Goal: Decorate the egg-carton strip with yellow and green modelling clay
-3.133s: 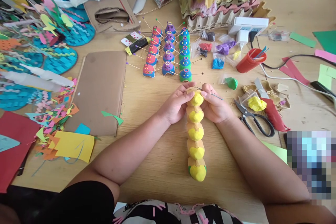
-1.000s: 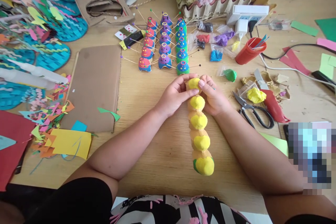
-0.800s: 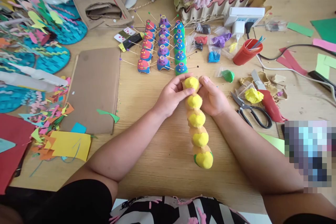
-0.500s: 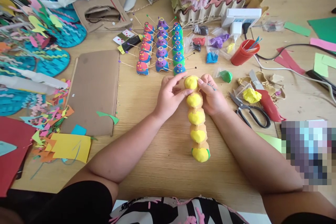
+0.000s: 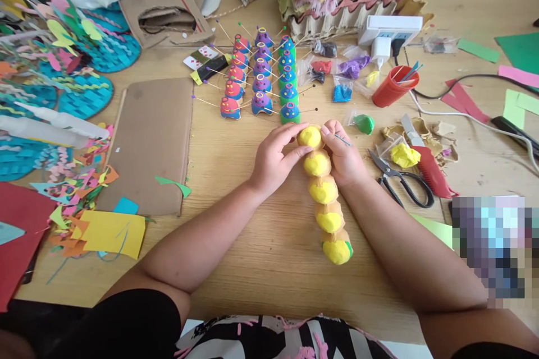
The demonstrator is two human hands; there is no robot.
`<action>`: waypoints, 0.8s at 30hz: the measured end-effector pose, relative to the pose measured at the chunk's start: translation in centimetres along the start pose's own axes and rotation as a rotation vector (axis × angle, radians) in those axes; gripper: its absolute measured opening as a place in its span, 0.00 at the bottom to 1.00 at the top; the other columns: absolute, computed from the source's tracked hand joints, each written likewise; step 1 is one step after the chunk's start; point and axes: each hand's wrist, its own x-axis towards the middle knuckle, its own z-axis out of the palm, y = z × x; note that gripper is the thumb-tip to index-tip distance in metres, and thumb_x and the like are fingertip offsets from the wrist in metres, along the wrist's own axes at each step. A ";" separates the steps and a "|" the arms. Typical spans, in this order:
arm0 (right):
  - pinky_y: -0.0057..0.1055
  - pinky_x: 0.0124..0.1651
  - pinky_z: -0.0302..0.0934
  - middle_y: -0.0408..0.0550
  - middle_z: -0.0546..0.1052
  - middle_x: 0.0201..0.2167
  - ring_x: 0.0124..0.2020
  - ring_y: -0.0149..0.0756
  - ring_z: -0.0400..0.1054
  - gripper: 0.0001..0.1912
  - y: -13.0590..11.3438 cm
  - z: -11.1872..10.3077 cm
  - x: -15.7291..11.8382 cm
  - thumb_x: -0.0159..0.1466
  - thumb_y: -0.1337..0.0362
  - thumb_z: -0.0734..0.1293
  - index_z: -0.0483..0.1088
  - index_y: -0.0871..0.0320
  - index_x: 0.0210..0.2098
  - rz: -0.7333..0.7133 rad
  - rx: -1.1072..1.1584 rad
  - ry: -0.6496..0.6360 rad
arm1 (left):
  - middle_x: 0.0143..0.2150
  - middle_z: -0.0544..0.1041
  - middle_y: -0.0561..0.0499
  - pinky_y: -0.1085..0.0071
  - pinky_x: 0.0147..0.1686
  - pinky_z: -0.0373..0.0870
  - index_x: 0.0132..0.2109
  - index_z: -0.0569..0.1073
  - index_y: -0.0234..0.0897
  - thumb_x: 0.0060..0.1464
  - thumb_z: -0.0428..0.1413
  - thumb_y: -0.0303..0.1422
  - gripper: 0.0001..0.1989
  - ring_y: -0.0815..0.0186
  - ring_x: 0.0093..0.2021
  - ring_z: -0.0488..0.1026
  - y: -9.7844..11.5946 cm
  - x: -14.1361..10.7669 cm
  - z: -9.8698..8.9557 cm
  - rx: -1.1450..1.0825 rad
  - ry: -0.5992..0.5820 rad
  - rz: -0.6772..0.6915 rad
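Note:
A strip of egg-carton cups (image 5: 323, 190), each topped with yellow clay, slants toward me over the table. At its far end my left hand (image 5: 273, 158) is closed, fingers and thumb pinching the last cup from the left side. My right hand (image 5: 344, 158) closes on that same cup from the right, thumb against the yellow clay. A thin blue stick (image 5: 342, 139) juts out from between the right fingers. Green clay shows at the edges of the nearest cup. Beyond the hands stand three rows of painted caterpillars, red (image 5: 230, 106), purple (image 5: 261, 102) and green-blue (image 5: 289, 111), with pins stuck in.
Scissors (image 5: 404, 179), yellow clay (image 5: 405, 155) and a red knife handle (image 5: 433, 171) lie at right. Behind are a red cup (image 5: 393, 87), bagged clay (image 5: 352, 66) and a power strip (image 5: 391, 28). Cardboard (image 5: 145, 148) and paper scraps (image 5: 113, 233) lie left; egg trays (image 5: 337, 0) are stacked behind.
The near end of the egg-carton strip has swung to the right, so it slants more. Both hands keep hold of its far end, and the blue stick now points out more clearly.

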 end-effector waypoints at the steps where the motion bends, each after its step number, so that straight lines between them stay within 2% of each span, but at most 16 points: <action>1: 0.30 0.27 0.49 0.36 0.56 0.25 0.26 0.29 0.50 0.33 0.0 0.0 0.0 0.53 0.47 0.84 0.57 0.51 0.31 -0.004 -0.005 0.001 | 0.61 0.84 0.44 0.62 0.62 0.77 0.60 0.82 0.43 0.66 0.66 0.43 0.19 0.58 0.62 0.80 0.0 0.0 0.0 0.002 0.002 0.005; 6: 0.29 0.28 0.51 0.36 0.55 0.26 0.26 0.29 0.52 0.33 0.0 0.0 0.0 0.54 0.47 0.83 0.55 0.51 0.32 -0.011 -0.005 -0.018 | 0.62 0.83 0.44 0.58 0.68 0.72 0.60 0.82 0.44 0.66 0.65 0.44 0.19 0.56 0.63 0.79 0.0 0.0 0.0 0.024 0.001 0.005; 11: 0.28 0.27 0.52 0.36 0.57 0.26 0.27 0.29 0.54 0.33 0.1 -0.1 0.0 0.54 0.49 0.84 0.55 0.51 0.32 0.006 0.028 -0.028 | 0.66 0.81 0.43 0.55 0.72 0.67 0.64 0.80 0.46 0.64 0.67 0.47 0.25 0.53 0.68 0.75 -0.1 0.1 -0.1 0.009 -0.012 0.036; 17: 0.28 0.28 0.53 0.36 0.59 0.27 0.27 0.29 0.55 0.34 0.1 -0.1 0.0 0.50 0.50 0.86 0.58 0.51 0.31 0.043 0.079 -0.042 | 0.62 0.83 0.45 0.55 0.73 0.65 0.60 0.82 0.45 0.67 0.63 0.45 0.19 0.55 0.67 0.76 0.2 0.3 -0.3 0.110 -0.024 0.129; 20: 0.29 0.28 0.55 0.36 0.61 0.27 0.28 0.30 0.57 0.34 0.0 0.0 -0.1 0.49 0.48 0.86 0.59 0.51 0.32 0.061 0.087 -0.053 | 0.62 0.84 0.46 0.55 0.73 0.65 0.60 0.82 0.46 0.68 0.62 0.45 0.18 0.55 0.67 0.76 0.3 0.3 -0.3 0.161 -0.018 0.117; 24: 0.27 0.29 0.55 0.35 0.65 0.27 0.28 0.29 0.59 0.35 0.0 0.3 -0.3 0.47 0.54 0.87 0.57 0.51 0.32 0.071 0.099 -0.057 | 0.63 0.83 0.45 0.55 0.73 0.64 0.61 0.82 0.45 0.68 0.62 0.46 0.19 0.55 0.67 0.76 0.4 0.3 -0.3 0.174 -0.026 0.100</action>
